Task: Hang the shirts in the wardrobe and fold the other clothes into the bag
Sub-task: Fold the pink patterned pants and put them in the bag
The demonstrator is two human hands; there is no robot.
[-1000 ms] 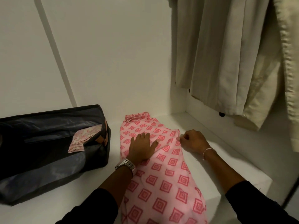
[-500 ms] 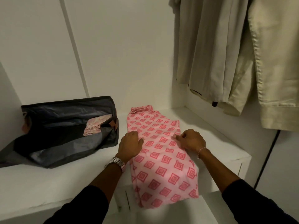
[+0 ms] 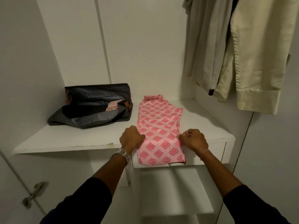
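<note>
- while the pink patterned garment (image 3: 159,128) lies lengthwise on the white shelf (image 3: 77,139), its near end hangs over the shelf's front edge, down to a metal drawer handle (image 3: 177,164).
- the left hand (image 3: 131,139) has its fingers curled onto the garment's left edge near the shelf front; it appears to be pinching the cloth, a watch (image 3: 122,154) on its wrist.
- the right hand (image 3: 193,139) is likewise curled at the right edge, thumb and fingers nipping the fabric; a thin bracelet (image 3: 204,153) sits on that wrist.
- the garment is already narrowed into a long strip, so the lengthwise folds look done; judging from this, the crosswise fold is what remains before it can go in the bag.
- the dark bag (image 3: 95,107) stands open on the same shelf, just left of the garment and not touching it; a pale folded cloth (image 3: 112,106) shows inside, so at least one piece seems packed.
- beige shirts (image 3: 242,54) hang at upper right above the shelf, which suggests the hanging part is at least partly done; whether more clothes wait out of view cannot be told.
- likely next: lifting the hanging end up and over toward the far end, keeping the edges aligned.
</note>
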